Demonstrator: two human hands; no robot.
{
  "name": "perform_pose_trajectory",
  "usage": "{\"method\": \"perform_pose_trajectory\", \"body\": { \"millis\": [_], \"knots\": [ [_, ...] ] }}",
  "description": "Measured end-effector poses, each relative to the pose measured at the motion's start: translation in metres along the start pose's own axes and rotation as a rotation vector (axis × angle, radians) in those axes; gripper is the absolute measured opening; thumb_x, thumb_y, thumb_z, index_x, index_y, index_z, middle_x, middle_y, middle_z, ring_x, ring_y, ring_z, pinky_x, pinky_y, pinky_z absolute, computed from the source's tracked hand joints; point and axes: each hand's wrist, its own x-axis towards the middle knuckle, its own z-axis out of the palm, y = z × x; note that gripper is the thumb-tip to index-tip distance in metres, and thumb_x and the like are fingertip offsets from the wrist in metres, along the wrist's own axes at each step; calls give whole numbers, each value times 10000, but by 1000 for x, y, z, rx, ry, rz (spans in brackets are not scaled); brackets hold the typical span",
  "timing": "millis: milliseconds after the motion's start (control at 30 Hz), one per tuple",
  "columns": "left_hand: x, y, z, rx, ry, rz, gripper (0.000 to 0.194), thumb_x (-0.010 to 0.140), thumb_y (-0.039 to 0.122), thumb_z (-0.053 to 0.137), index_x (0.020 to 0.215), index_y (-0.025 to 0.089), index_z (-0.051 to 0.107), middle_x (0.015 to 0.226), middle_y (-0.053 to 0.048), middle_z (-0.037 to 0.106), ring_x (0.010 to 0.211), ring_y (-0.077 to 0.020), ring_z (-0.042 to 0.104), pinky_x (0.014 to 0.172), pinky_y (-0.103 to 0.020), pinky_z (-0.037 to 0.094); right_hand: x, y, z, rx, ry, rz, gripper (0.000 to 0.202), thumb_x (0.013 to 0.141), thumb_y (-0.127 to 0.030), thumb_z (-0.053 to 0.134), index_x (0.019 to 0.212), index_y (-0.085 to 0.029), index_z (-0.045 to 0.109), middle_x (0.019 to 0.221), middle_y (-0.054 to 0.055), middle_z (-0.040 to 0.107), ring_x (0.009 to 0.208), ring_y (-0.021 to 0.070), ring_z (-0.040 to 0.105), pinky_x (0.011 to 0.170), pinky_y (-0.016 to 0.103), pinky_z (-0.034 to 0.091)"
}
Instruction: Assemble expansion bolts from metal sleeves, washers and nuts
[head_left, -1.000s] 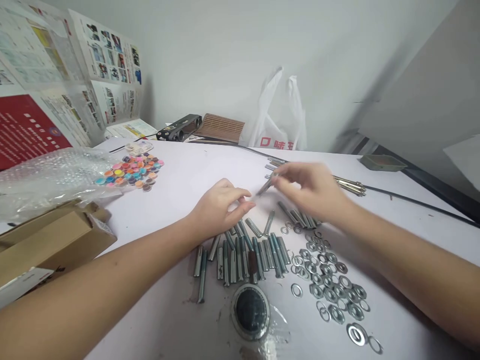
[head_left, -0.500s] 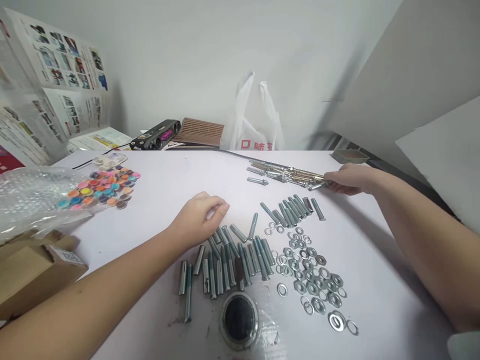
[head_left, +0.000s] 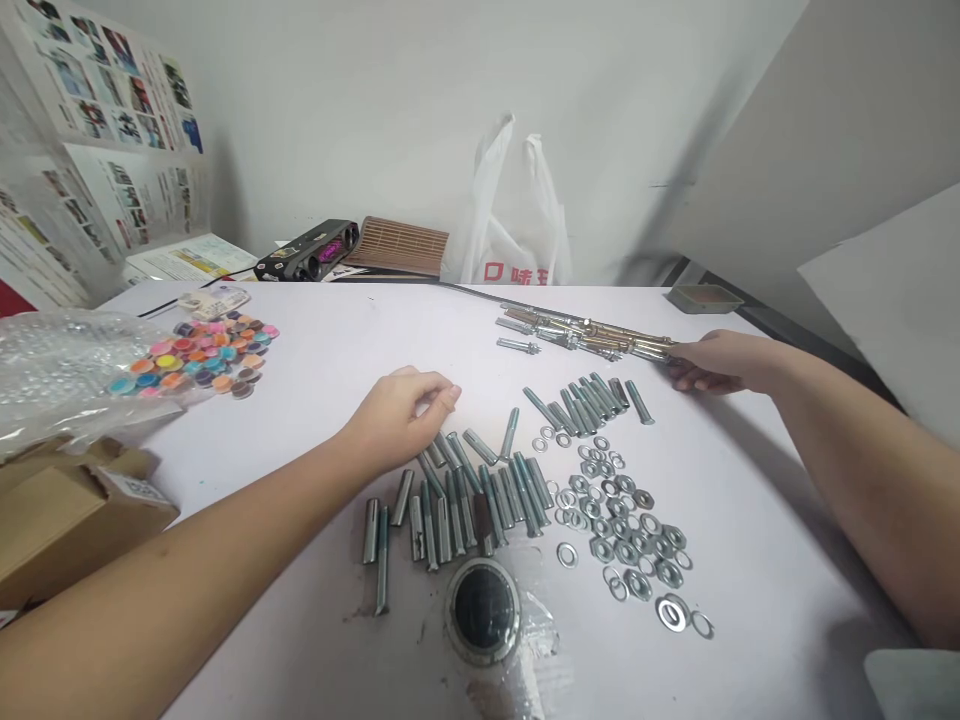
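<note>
My left hand (head_left: 405, 415) rests on the white table, its fingers loosely curled and nothing visible in them. Just below it lie loose threaded bolts and split metal sleeves (head_left: 442, 520). My right hand (head_left: 712, 360) is at the right end of a pile of assembled expansion bolts (head_left: 577, 335). Its thumb and fingers close on the end of an expansion bolt (head_left: 652, 347); the fingertips are partly hidden. Nearer me is a second group of bolts and sleeves (head_left: 589, 405). Nuts and washers (head_left: 622, 540) lie scattered to the right of the centre.
A round dark disc (head_left: 484, 612) under clear tape sits at the front. Coloured discs (head_left: 202, 355), a clear plastic bag (head_left: 67, 375) and a cardboard box (head_left: 75, 520) are on the left. At the back stand a black device (head_left: 311, 252), a white carrier bag (head_left: 517, 220) and a small tray (head_left: 703, 298).
My right hand has moved slightly right at the pile's end; a short bolt beside its fingers no longer lies apart there. The left hand stays put. The view has tilted a little.
</note>
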Motion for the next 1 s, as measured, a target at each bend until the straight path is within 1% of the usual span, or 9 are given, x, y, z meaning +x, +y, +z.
{"method": "perform_pose_trajectory", "body": {
  "millis": [67, 133, 267, 433, 600, 667, 733, 900, 1000],
  "knots": [
    [0, -1, 1, 2, 4, -2, 358, 936, 420, 431, 835, 205, 698, 774, -31, 682, 774, -210, 592, 708, -328, 430, -6, -7, -8, -2, -99, 153, 342, 822, -429, 596, 681, -126, 667, 800, 252, 717, 610, 231, 666, 561, 361, 520],
    [0, -1, 1, 5, 6, -3, 355, 936, 418, 434, 828, 206, 698, 769, -31, 683, 769, -210, 594, 700, -328, 430, -9, -15, -16, -27, -121, 259, 349, 806, -468, 608, 741, -129, 663, 923, 261, 715, 695, 247, 677, 635, 387, 535],
    [0, 0, 0, 18, 4, 3, 353, 935, 406, 438, 808, 205, 699, 756, -28, 683, 753, -206, 592, 692, -325, 428, -12, -28, -19, -96, -137, 267, 334, 788, -473, 636, 821, -142, 666, 1007, 219, 708, 739, 221, 663, 706, 369, 516],
    [1, 1, 0, 19, 7, 1, 347, 933, 408, 444, 821, 208, 704, 756, -28, 681, 744, -205, 593, 695, -327, 431, -10, -22, -9, -203, -218, 174, 316, 821, -415, 569, 703, -134, 651, 903, 203, 701, 613, 165, 612, 663, 332, 488],
    [1, -1, 1, 21, -1, 5, 357, 937, 409, 435, 827, 202, 705, 761, -31, 681, 758, -206, 593, 692, -327, 430, -1, -13, -7, -325, -142, 133, 364, 843, -429, 530, 642, -144, 633, 710, 168, 670, 538, 156, 559, 602, 341, 441],
    [0, -1, 1, 14, 0, 8, 359, 936, 410, 434, 826, 200, 704, 765, -33, 683, 760, -207, 593, 693, -330, 431, -1, -17, -10, -406, -99, 165, 392, 804, -465, 587, 577, -147, 620, 626, 161, 644, 487, 164, 528, 580, 368, 420],
    [0, -1, 1, 10, 0, 9, 364, 935, 411, 431, 823, 200, 704, 764, -34, 683, 761, -208, 594, 694, -331, 433, -5, -24, -11, -426, -116, 159, 438, 782, -520, 616, 535, -158, 601, 613, 155, 637, 471, 159, 508, 559, 367, 411],
    [0, -1, 2, 10, 11, -3, 371, 938, 423, 431, 828, 204, 709, 759, -33, 681, 758, -208, 598, 698, -331, 435, -22, -37, 0, -232, -497, 45, 480, 786, -601, 607, 576, -169, 625, 629, 89, 607, 508, 118, 467, 491, 284, 390],
    [0, -1, 2, 2, 19, -13, 373, 935, 425, 433, 821, 203, 710, 759, -35, 681, 758, -207, 597, 696, -330, 437, -23, -37, 10, -171, -604, 19, 443, 788, -544, 631, 555, -168, 615, 587, 61, 568, 500, 105, 428, 478, 270, 368]
  ]
}}
